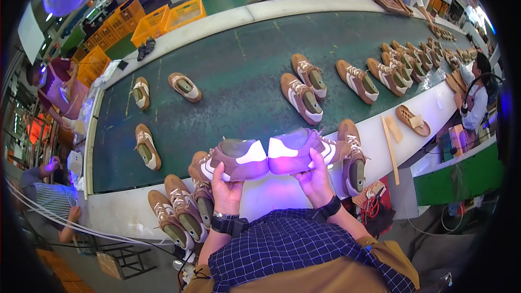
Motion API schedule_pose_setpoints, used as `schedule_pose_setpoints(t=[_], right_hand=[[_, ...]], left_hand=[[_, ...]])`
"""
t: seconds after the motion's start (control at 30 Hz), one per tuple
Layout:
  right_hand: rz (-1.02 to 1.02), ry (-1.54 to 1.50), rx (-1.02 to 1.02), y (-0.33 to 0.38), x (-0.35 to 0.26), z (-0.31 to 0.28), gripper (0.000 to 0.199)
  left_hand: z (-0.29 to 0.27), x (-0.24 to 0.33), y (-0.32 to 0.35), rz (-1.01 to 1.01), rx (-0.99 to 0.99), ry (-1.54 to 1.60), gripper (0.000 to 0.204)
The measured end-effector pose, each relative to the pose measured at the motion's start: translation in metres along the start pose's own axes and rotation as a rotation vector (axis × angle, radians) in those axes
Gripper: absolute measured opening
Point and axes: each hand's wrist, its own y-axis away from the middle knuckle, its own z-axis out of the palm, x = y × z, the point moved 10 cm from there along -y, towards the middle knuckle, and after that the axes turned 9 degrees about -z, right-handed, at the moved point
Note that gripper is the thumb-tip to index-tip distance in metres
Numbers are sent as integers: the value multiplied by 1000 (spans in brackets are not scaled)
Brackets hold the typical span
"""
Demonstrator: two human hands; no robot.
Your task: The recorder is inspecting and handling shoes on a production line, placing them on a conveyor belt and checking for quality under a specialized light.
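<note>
Two brown shoes are held up side by side, heels toward the camera, just above the near edge of the bench (255, 195). The left hand (227, 189) is closed around the underside of the left shoe (233, 160), thumb up along its side; the right hand (313, 180) grips the right shoe (301, 149) from below in the same way. The heels nearly touch, and each has a pale heel patch that glows bluish white under violet light, so its true colour is hard to make out. The palms and most fingers are hidden beneath the shoes. Both wrists carry dark bands, and the checked blue sleeves come in from the lower edge.

Just left of the hands, three more brown shoes (182, 211) lie crowded on the white near edge, partly hidden by the left forearm. One shoe (353, 163) lies just right of the right hand.

Beyond runs a dark green belt (239, 59), curved by the lens, with single shoes scattered on the left and a denser row of shoes (401, 65) toward the far right. A sandal (412, 120) lies on the white edge at right. Yellow crates (163, 19) stand past the far side. Other people work at the left, right and far edges, cut off and blurred near the dark rim.
</note>
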Motion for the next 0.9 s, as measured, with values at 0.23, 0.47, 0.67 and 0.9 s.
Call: schedule_pose_setpoints(t=[0.23,0.47,0.67,0.9], right_hand=[[-10,115,-64,1,-6,-3,44],[-77,195,-72,1,-14,-1,44],[-42,213,-69,1,-15,-10,46],[216,163,-153,2,-14,-57,46]], left_hand=[[12,15,12,92,-30,-81,47],[19,24,16,131,-62,-142,48],[12,21,14,128,-57,-151,49],[-25,-18,-1,-221,-192,-184,47]])
